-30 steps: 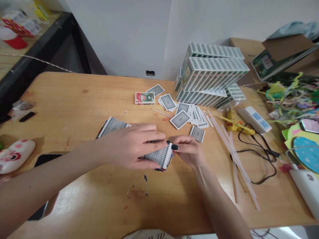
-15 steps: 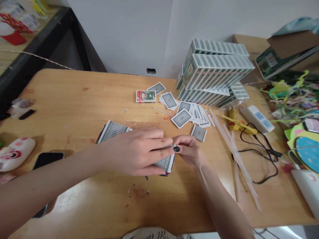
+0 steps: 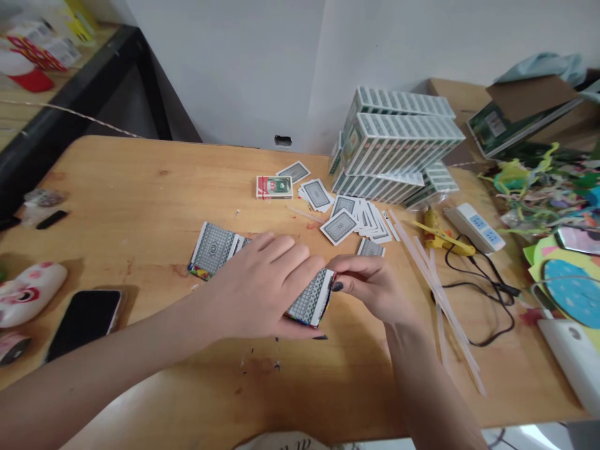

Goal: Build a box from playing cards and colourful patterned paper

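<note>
A long piece made of playing cards (image 3: pixel 213 249), grey-patterned backs up and with colourful lower edges, lies on the wooden table in front of me. Its middle is hidden under my left hand (image 3: pixel 262 284), which reaches across it with the fingers bent over the far side and the thumb at the near edge. At the piece's right end, my right hand (image 3: pixel 363 281) pinches the edge or corner between thumb and forefinger. Just beyond the right hand lies a loose playing card (image 3: pixel 371 247).
Loose cards (image 3: pixel 340 226) and a card box (image 3: pixel 274 187) lie behind the hands. Shrink-wrapped card boxes (image 3: pixel 403 144) are stacked at the back. Glue sticks (image 3: pixel 438 294), a yellow glue gun (image 3: pixel 445 234) and a power strip (image 3: pixel 475 226) are rightward; a phone (image 3: pixel 87 320) is left.
My left hand's fingers have drawn back from the right corner and bent, baring more of the card piece's right end. My right hand stays at that edge. The view has shifted slightly.
</note>
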The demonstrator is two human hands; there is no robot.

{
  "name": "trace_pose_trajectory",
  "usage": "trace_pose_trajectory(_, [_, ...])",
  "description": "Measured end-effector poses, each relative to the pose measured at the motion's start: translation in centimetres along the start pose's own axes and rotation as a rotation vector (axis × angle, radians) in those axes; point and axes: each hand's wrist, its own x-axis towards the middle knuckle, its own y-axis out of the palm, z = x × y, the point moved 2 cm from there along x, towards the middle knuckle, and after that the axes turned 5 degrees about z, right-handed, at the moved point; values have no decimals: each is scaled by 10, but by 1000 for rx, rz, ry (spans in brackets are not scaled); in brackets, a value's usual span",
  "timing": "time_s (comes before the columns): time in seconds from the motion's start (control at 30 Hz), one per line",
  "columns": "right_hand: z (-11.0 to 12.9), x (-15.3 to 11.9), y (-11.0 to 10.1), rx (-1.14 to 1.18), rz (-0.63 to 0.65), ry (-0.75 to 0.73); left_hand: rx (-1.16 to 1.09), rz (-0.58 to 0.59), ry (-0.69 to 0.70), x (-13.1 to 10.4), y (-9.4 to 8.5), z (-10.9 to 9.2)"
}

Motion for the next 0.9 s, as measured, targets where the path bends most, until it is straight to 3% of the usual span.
trace_pose_trajectory(0.33, [-7, -1, 5, -19, -89, -68, 178, -40, 81, -1, 4, -3])
trace_pose_trajectory(0.5, [11, -10, 12, -326, -110, -251, 114, -117, 144, -12, 14, 1])
trace_pose_trajectory(0.63, [3, -20, 38, -850, -61, -414, -62, -112, 105, -36, 42, 8])
trace_pose_trajectory(0.73, [-26, -24, 67, -1149, 36, -359, -300, 11, 86, -56, 57, 12])
trace_pose_trajectory(0.83, [-49, -26, 90, -1183, 93, -280, -580, 51, 29, -70, 54, 15])
trace_pose_trajectory(0.9, [-52, -27, 98, -1052, 111, -222, -710, -27, -65, -70, 45, 18])
